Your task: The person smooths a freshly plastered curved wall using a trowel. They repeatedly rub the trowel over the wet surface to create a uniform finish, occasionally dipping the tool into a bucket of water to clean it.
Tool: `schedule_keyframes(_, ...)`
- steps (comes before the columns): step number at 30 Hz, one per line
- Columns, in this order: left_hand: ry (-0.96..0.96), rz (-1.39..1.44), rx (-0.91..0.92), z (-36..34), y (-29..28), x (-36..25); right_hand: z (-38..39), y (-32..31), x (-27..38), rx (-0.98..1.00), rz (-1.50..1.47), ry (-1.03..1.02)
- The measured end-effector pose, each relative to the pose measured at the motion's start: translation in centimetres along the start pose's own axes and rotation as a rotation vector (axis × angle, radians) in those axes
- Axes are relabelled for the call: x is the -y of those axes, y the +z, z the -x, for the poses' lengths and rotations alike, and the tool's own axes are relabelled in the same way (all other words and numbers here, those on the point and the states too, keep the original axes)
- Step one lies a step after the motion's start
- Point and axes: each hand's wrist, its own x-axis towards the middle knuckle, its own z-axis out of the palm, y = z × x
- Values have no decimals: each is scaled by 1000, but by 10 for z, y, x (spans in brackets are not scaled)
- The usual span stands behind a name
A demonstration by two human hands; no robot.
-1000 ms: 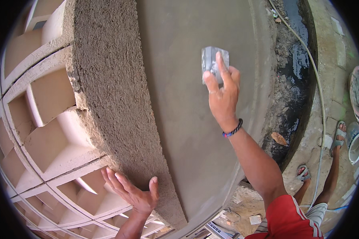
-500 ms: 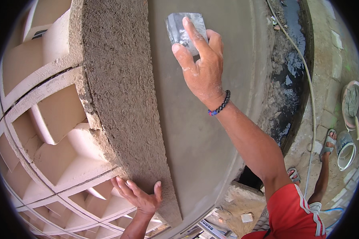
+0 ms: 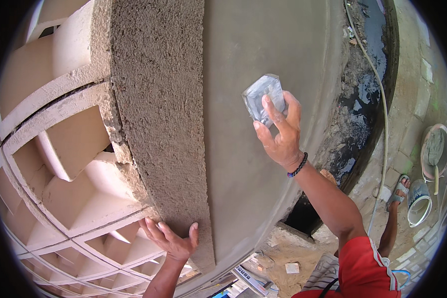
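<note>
My right hand (image 3: pixel 281 130) presses a small, shiny silvery-grey plate (image 3: pixel 263 94) with angular edges against the smooth wet grey plaster (image 3: pixel 248 179). Its thumb and index finger lie across the plate; the other fingers curl at its right edge, partly hidden. My left hand (image 3: pixel 173 242) rests with fingers spread on the lower end of the rough plaster strip (image 3: pixel 159 114), beside the pale lattice blocks (image 3: pixel 69 208). Nothing shows in that hand.
Right of the plaster runs a dark wet trench (image 3: pixel 355 119) with a pale hose (image 3: pixel 377 74) along it. Farther right stand a basin of grey mix (image 3: pixel 434 149) and a bucket (image 3: pixel 419 203), near a sandalled foot (image 3: pixel 401 187). A spirit level (image 3: pixel 251 280) lies at the bottom.
My right hand has moved down and to the right across the plaster with the plate. My left hand stays about where it was, and the whole view has shifted slightly.
</note>
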Motion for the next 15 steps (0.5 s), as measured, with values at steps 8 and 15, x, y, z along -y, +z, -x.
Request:
schedule_keyframes(8,-3,24,-22,1,6,1,-4,-8,-13,40,15,-62)
schedule_keyframes(15,-13,28,-12,6,8,3,-32,6,28,34,-36,-21)
